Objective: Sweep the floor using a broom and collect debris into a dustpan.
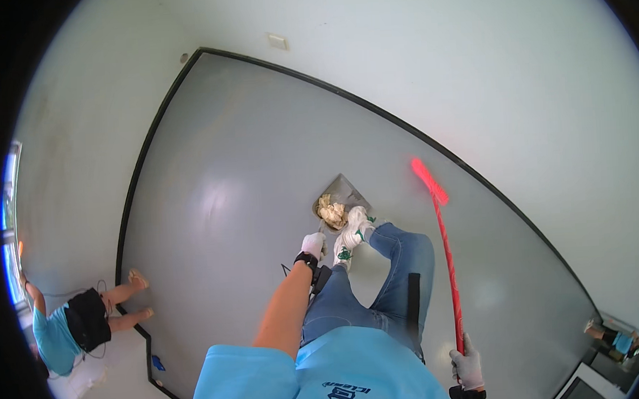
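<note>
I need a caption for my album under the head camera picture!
Gloved left hand holds a dustpan of crumpled pale scraps; gloved right hand grips a red broom.

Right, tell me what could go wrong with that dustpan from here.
Crumpled pale waste sits in the dustpan, so a tilt by the left hand could spill it. The white shoes are close beside the dustpan; a small step might knock it.
</note>
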The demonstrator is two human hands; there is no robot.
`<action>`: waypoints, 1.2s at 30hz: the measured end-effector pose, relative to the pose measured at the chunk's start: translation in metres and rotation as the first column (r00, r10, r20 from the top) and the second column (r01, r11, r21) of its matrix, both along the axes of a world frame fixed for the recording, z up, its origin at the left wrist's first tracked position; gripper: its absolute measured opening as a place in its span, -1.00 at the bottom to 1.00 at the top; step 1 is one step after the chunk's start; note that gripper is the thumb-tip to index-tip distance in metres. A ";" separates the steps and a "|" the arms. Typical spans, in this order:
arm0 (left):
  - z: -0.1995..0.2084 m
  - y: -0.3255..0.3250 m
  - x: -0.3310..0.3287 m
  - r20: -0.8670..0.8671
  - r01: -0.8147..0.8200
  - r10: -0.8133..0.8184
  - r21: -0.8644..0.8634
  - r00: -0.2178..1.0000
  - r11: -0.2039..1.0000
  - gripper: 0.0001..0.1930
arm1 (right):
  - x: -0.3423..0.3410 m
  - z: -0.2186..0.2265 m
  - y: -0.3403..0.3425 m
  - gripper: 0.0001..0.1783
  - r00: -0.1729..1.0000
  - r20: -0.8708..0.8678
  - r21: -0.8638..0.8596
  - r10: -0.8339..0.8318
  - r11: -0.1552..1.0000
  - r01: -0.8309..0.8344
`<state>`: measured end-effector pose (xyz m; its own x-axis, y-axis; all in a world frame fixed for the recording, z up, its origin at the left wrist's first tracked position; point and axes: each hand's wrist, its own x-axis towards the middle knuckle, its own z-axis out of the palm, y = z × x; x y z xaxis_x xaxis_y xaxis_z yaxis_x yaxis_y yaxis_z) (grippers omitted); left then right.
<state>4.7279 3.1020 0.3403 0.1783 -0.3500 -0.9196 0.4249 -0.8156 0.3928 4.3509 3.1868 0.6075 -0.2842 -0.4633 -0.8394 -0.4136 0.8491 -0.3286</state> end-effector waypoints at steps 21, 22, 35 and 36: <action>-0.023 -0.360 0.081 0.309 0.567 -0.523 -0.066 0.794 0.821 -0.73 | 0.090 0.006 -0.333 -0.34 0.997 0.056 0.004 0.054 0.999 -0.054; -0.029 -0.363 0.078 0.402 0.668 -0.581 -0.113 0.707 0.735 -0.71 | 0.091 0.003 -0.335 -0.34 0.998 0.054 0.011 0.039 0.999 -0.040; 0.004 -0.453 0.117 0.070 0.227 -0.226 -0.005 0.972 0.974 -0.82 | 0.130 -0.017 -0.392 -0.34 0.998 0.054 -0.023 -0.031 0.999 0.032; -0.012 -0.445 0.132 0.130 0.416 -0.405 -0.076 0.905 0.906 -0.84 | 0.132 -0.015 -0.394 -0.32 0.995 0.096 -0.030 0.005 1.000 -0.003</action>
